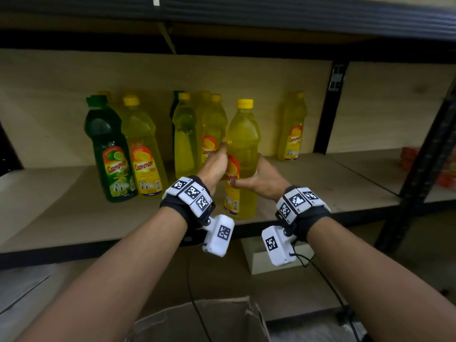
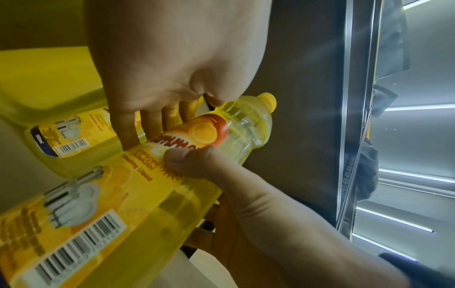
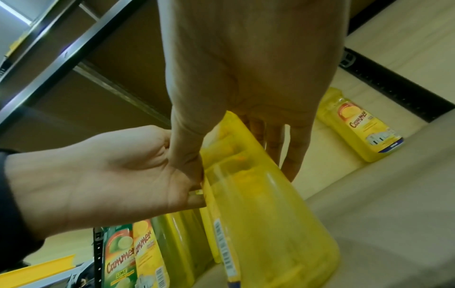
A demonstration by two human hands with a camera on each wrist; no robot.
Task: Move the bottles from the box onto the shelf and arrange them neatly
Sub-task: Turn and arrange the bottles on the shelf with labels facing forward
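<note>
Item: yellow bottle, upright near shelf front edge, at 5 o'clock from the yellow cluster. Left hand and right hand: fingers wrapped round mid-body. Handling: slide toward 12 o'clock, label forward, base flat, clear of neighbours.

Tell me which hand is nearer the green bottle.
Left. The left hand, holding the yellow bottle, is closer to the green bottle; the right hand grips its far side.
</note>
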